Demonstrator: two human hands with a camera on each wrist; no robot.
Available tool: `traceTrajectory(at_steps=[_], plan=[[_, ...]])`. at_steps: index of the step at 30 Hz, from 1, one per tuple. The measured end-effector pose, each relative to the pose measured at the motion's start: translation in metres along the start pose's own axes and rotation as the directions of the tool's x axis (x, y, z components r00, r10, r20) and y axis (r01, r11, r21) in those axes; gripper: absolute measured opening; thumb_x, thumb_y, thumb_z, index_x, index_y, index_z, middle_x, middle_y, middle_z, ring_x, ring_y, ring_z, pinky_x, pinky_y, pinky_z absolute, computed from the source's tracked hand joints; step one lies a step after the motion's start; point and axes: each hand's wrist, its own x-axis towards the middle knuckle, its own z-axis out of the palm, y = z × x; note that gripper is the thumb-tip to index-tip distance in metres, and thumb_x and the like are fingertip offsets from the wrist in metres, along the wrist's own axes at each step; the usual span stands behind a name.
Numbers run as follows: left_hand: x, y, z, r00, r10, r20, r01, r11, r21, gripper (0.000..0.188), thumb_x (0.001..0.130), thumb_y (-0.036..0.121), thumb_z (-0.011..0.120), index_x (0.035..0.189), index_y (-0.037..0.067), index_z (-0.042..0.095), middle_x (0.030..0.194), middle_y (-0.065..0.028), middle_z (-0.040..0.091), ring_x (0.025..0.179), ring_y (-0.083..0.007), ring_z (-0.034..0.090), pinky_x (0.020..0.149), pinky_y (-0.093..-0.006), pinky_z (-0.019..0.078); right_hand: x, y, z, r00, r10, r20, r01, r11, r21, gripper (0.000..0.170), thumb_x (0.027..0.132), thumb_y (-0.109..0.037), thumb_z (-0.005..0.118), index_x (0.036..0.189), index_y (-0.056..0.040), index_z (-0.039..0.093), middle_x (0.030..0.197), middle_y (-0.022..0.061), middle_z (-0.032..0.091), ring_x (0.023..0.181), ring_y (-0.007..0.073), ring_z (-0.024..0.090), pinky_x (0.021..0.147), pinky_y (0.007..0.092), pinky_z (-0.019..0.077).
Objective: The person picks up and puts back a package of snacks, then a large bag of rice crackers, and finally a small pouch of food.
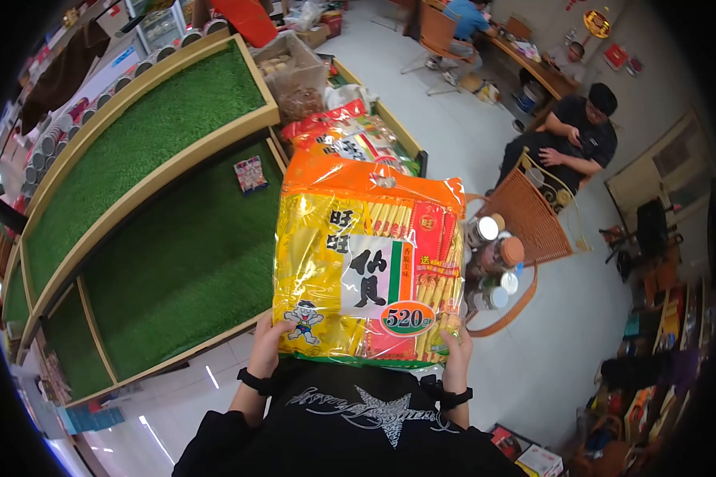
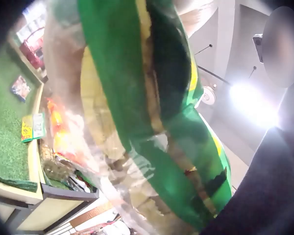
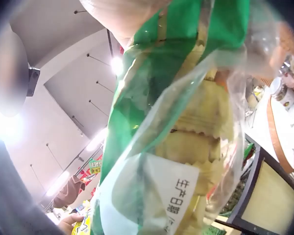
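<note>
A large clear-and-orange snack bag (image 1: 318,262), marked 520g and packed with small wrapped pieces, is held upright before the person's chest. The left hand (image 1: 267,347) grips its lower left corner, thumb over the front and fingers behind. At the lower right corner the right hand (image 1: 457,358) grips the same way. Both wrist views look at the bag's green underside (image 2: 112,83), and the right one also shows a white date label (image 3: 152,196). A small packet (image 1: 250,173) lies on the green-lined shelf (image 1: 175,278) to the left.
More snack bags (image 1: 346,135) lie behind the held one. Jars (image 1: 497,258) stand on a round stand at the right, near a wicker chair (image 1: 525,213). A seated person (image 1: 573,135) is beyond it. Cans (image 1: 56,143) line the far side of the shelf.
</note>
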Motion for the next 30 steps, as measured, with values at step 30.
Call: traceTrajectory(at_steps=[30], plan=[[0.207, 0.052, 0.033, 0.968, -0.002, -0.252, -0.061, 0.968, -0.244, 0.028, 0.077, 0.006, 0.052, 0.103, -0.003, 0.051, 0.095, -0.0088, 0.060, 0.085, -0.0153, 0.058, 0.076, -0.0269, 0.0458, 0.287, -0.067, 0.149, 0.955, 0.103, 0.278, -0.035, 0.970, -0.239, 0.034, 0.075, -0.011, 0.058, 0.104, 0.0059, 0.053, 0.094, 0.0083, 0.059, 0.082, 0.0131, 0.054, 0.074, 0.0240, 0.0409]])
